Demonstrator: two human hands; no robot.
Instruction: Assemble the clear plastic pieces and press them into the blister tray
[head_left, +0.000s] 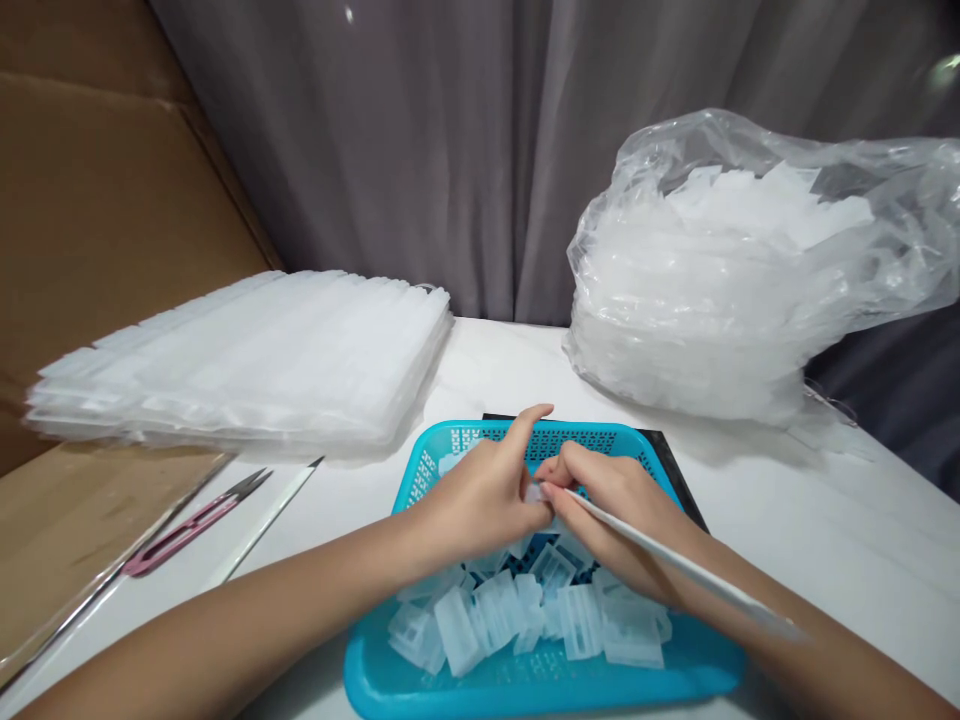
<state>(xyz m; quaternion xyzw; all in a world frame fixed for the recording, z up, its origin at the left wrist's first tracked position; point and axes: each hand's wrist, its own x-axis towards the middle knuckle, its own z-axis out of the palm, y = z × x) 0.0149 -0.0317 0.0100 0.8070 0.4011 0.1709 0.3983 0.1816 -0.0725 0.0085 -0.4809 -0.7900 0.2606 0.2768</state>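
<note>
At the far left stands a brown cardboard panel (90,200), and near it a pair of pink-handled snips (187,530) lies just beside a slim white strip (274,515) with a dark tip. Behind these, a broad stack of white translucent pieces (262,360) rests on the white table (502,365). The left forearm slants in from the lower left corner, rising toward the middle, and the left hand (480,495) hangs over a blue basket (544,705) with its back turned up toward the camera. One finger lifts away from the rest and points up and to the right; the thumb and the bent fingers close about a small whitish piece (534,492), held above the basket, its shape mostly hidden. Below the hands, many loose translucent pieces (499,610) lie jumbled in the basket. The right forearm comes up from the lower right corner, and the right hand (611,490) meets the left, thumb and forefinger pinching the end of a thin white stick (682,565) at the small piece. The stick slopes back along the hand and over the forearm. Farther right, a clear plastic bag (720,290) bulges with white pieces.
</note>
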